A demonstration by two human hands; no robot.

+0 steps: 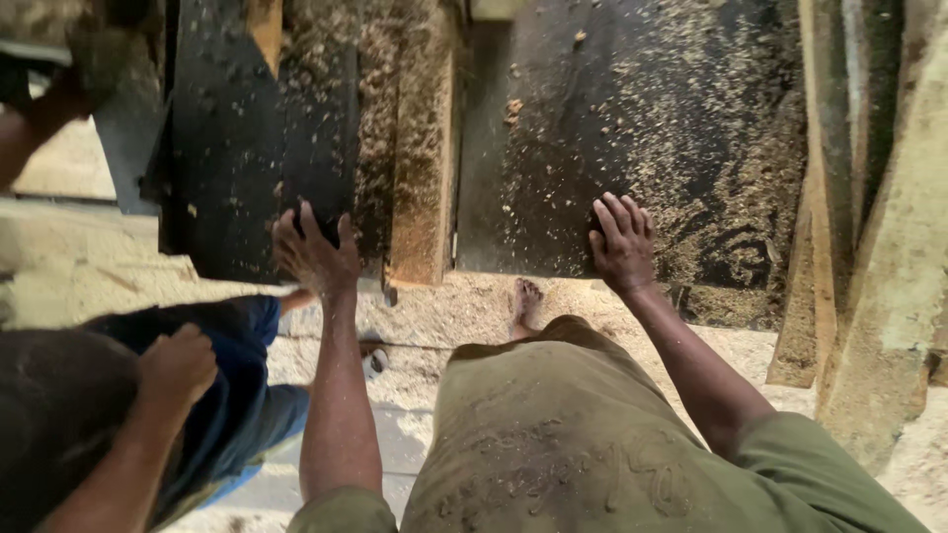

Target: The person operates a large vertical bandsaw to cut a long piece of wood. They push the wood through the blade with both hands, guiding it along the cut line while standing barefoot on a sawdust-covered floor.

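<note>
Dim, soft daylight, perhaps from the left; edges blurred and stretched.

Loads of sawdust (464,311) all over the floor. Rough wooden planks (869,247) lean on the right side. On the near left there's a co-worker in blue shorts (237,395), fist resting on a knee. A bare foot (524,301) shows near the middle.

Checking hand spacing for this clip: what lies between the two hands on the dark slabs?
In the head view, a sawdust-covered wooden beam lies between the left hand and right hand, beside a narrow gap.
</note>
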